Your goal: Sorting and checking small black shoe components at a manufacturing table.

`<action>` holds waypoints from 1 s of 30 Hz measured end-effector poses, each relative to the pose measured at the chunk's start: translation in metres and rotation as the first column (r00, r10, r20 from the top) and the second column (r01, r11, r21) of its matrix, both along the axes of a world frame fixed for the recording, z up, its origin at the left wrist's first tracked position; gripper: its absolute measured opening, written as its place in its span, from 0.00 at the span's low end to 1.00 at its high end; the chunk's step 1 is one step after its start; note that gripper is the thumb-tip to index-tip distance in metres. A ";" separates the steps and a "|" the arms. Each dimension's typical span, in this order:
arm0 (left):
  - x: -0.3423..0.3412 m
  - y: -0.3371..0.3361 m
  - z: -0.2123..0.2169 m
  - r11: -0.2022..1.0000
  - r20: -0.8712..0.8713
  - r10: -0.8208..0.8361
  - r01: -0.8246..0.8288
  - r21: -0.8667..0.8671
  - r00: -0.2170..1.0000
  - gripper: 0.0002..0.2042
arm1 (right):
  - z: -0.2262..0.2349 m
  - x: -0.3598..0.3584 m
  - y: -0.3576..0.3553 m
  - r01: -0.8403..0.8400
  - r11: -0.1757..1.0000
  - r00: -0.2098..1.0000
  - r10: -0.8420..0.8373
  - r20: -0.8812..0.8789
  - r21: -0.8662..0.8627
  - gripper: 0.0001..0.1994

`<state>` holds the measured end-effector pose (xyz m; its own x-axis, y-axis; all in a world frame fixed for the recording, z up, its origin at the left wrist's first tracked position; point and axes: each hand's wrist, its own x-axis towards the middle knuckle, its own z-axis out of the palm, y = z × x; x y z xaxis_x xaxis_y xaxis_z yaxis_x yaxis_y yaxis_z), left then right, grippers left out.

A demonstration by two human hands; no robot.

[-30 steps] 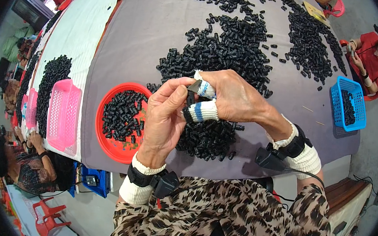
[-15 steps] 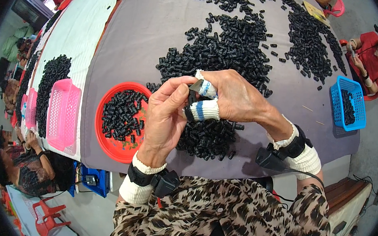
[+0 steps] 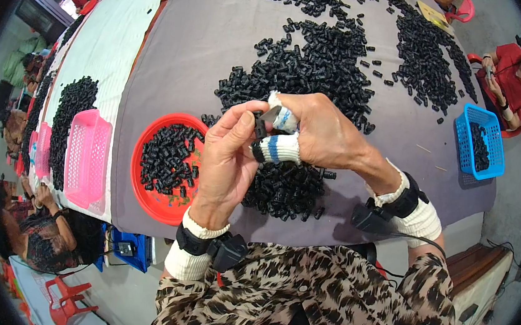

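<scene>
My left hand (image 3: 233, 136) is closed, pinching a small black cylindrical part (image 3: 259, 127) between thumb and fingers. My right hand (image 3: 320, 130), with white and blue knitted sleeves on its thumb and a finger, grips a small grey metal blade (image 3: 271, 114). The blade lies against or very near the upper end of the part; exact contact is too small to tell. Beneath and beyond both hands spreads a large pile of similar black parts (image 3: 313, 67). Left of my left hand, a round red tray (image 3: 140, 176) holds more of these parts.
A blue basket (image 3: 491, 144) with black parts stands at the table's right edge, near a person in red (image 3: 510, 77). Pink baskets (image 3: 88, 158) stand on the white cloth at left. Another black pile (image 3: 426, 66) lies at the far right. Another person (image 3: 35, 222) sits at left.
The black part has tilted slightly and shows more between my fingers. My right hand and the blade have shifted a little; the trays and piles stay put.
</scene>
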<state>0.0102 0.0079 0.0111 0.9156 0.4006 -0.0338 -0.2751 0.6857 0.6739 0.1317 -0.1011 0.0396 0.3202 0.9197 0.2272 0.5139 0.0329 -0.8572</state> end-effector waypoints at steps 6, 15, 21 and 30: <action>-0.001 0.001 -0.002 0.999 0.061 -0.026 0.029 -0.042 0.998 0.10 | 0.003 -0.002 -0.001 0.058 0.997 0.993 -0.063 -0.103 -0.050 0.20; 0.000 0.001 -0.002 0.998 0.013 -0.048 0.047 0.034 0.999 0.13 | -0.002 0.001 -0.005 0.095 0.995 0.994 -0.097 -0.042 -0.039 0.20; 0.000 0.001 -0.002 1.000 0.025 -0.026 0.025 0.016 0.999 0.13 | -0.004 0.000 -0.004 0.091 0.995 0.995 -0.092 -0.032 -0.031 0.19; -0.002 0.000 -0.002 1.000 0.033 -0.019 0.018 0.024 0.999 0.13 | -0.008 -0.001 -0.004 0.087 0.996 0.995 -0.088 -0.052 -0.016 0.18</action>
<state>0.0084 0.0074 0.0090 0.9233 0.3841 0.0061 -0.2852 0.6749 0.6806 0.1311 -0.1051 0.0314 0.4107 0.8905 0.1958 0.4681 -0.0216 -0.8834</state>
